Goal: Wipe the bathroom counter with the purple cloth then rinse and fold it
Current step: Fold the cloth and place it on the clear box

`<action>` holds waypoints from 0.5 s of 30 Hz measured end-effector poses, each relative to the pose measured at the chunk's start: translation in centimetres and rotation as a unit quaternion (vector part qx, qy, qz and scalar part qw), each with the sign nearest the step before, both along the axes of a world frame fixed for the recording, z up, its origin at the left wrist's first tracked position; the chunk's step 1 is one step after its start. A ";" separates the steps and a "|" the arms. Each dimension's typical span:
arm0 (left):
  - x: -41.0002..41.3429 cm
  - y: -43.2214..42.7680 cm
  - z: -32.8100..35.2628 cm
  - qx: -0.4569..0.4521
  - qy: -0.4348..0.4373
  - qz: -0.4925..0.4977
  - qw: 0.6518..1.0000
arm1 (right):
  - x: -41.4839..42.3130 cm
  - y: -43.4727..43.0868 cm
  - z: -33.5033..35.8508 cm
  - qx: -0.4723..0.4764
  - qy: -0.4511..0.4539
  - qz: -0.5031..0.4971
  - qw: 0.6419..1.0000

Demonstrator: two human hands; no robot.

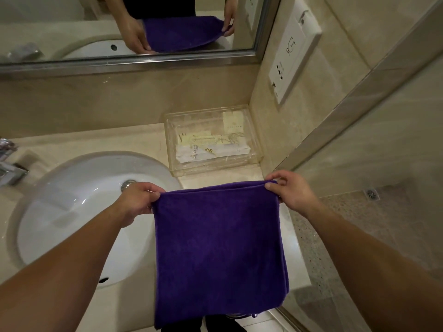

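Head view. The purple cloth (220, 248) hangs flat in the air in front of the counter (96, 140), just right of the sink basin (72, 212). It is plain, unmarked pile, and is doubled, with two layers showing along its top and right edges. The left hand (137, 200) pinches the top left corner and the right hand (290, 190) pinches the top right corner, thumbs toward the camera. The cloth's lower edge falls below the counter front.

Packets (211, 149) in the clear tray (215, 170) carry print too small to read. The wall socket plate (294, 51) bears a faint pictogram, possibly a shaver symbol. The faucet (12, 173) is cut off at the left edge.
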State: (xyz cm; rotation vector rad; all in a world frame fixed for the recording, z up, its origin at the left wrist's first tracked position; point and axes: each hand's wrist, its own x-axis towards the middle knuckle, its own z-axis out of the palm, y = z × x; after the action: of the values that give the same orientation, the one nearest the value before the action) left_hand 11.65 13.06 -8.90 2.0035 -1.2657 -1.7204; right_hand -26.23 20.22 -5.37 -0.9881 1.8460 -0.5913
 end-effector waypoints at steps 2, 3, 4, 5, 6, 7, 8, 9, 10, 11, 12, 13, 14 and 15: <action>0.1 -0.1 0.1 0.003 0.002 0.001 1.000 | -0.1 0.2 0.1 -0.011 0.057 0.035 0.998; 0.1 -0.1 0.2 0.007 0.007 0.000 1.000 | 0.0 0.3 0.2 -0.015 0.087 0.054 0.995; 0.2 -0.1 0.3 0.012 0.015 -0.002 1.000 | 0.1 0.4 0.3 -0.018 0.115 0.072 0.991; 0.3 -0.1 0.3 0.017 0.024 -0.005 1.000 | 0.2 0.5 0.5 -0.022 0.136 0.088 0.987; 0.4 -0.1 0.3 0.022 0.033 -0.011 0.999 | 0.4 0.5 0.7 -0.025 0.150 0.103 0.983; 0.5 -0.1 0.3 0.024 0.040 -0.019 0.999 | 0.5 0.6 0.9 -0.029 0.161 0.113 0.980; 0.6 -0.1 0.3 0.024 0.044 -0.027 0.998 | 0.6 0.7 1.0 -0.033 0.168 0.116 0.978; 0.7 -0.1 0.3 0.022 0.043 -0.034 0.998 | 0.6 0.7 1.1 -0.038 0.168 0.110 0.979; 0.7 -0.1 0.3 0.018 0.039 -0.037 0.998 | 0.7 0.8 1.1 -0.044 0.165 0.098 0.980; 0.7 -0.1 0.4 0.011 0.033 -0.036 0.999 | 0.7 0.9 1.0 -0.054 0.167 0.088 0.981; 0.6 0.0 0.5 0.002 0.027 -0.034 0.999 | 0.7 0.9 1.1 -0.069 0.176 0.085 0.978; 0.6 0.1 0.7 -0.008 0.021 -0.032 0.999 | 0.8 0.9 1.1 -0.084 0.194 0.089 0.973; 0.5 0.1 0.9 -0.018 0.016 -0.032 0.999 | 0.9 0.9 1.2 -0.101 0.213 0.098 0.967; 0.4 0.2 1.3 -0.028 0.012 -0.034 0.999 | 1.1 0.9 1.4 -0.116 0.230 0.108 0.960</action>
State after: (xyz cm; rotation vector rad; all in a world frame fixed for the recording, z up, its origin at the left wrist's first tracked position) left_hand 12.05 13.26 -7.63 1.9250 -1.3736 -1.7121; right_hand -25.12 21.12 -4.00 -1.5683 2.0577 -0.4767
